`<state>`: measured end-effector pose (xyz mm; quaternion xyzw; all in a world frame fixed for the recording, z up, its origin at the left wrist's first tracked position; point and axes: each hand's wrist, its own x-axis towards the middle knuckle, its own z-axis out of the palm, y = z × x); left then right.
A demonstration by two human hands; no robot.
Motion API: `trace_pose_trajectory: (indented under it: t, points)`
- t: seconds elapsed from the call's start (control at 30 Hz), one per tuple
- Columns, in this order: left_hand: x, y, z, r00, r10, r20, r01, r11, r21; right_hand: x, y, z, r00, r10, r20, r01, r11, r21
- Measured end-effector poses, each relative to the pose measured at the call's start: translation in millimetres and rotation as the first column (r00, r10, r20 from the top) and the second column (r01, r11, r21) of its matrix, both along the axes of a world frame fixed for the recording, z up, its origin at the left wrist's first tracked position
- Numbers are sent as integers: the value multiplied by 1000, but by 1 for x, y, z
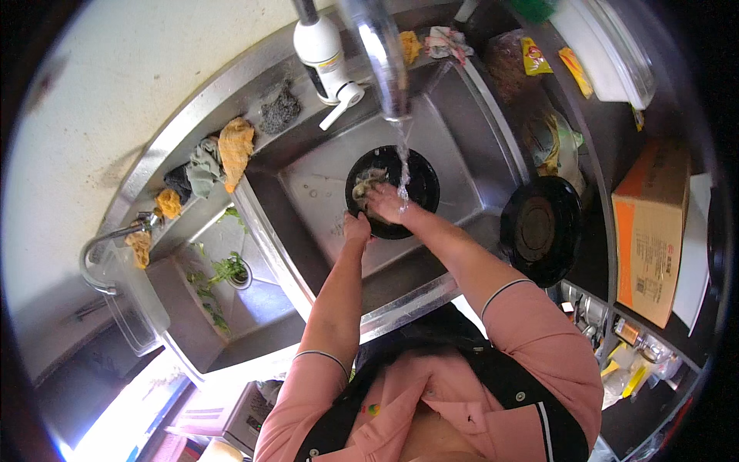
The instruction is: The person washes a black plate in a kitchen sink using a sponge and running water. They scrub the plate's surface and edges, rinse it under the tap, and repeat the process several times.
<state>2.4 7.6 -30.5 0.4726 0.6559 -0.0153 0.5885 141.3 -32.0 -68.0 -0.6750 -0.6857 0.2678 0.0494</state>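
A round black dish [426, 187] is down in the large steel sink basin [314, 193]. My left hand [357, 227] grips its near-left rim. With my right hand [385, 202] I press a pale, wet scrubbing cloth or pad [367, 183] against the inside of the dish; its exact kind is unclear. From the metal spout [388, 86] above, a stream of water [403, 164] falls into the dish, close by my right wrist.
A white tap unit with a lever [328, 63] overhangs the basin's back. Cloths [235, 147] and a steel-wool scourer [280, 108] lie along the ledge. Greens [227, 268] are in the left basin. Right of the sink stand another black dish [537, 228] and a cardboard box [646, 248].
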Motion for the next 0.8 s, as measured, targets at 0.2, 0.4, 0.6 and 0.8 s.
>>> trace_pose_trajectory:
  t: [0.2,0.4,0.6,0.8]
  points:
    - [11,-13,7,982,157,100,-154,987,-41,60,-33,-3,860,-294,417,138,920,366]
    - [-3,-11,-57,979,168,118,-181,978,103,-38,-40,61,949,-312,46,307,881,-359]
    - [17,3,15,990,131,41,-130,991,-36,35,-57,80,981,107,-159,-172,860,-480]
    - [11,-5,24,999,16,-50,-10,994,111,18,-47,63,967,-214,-139,127,876,-465]
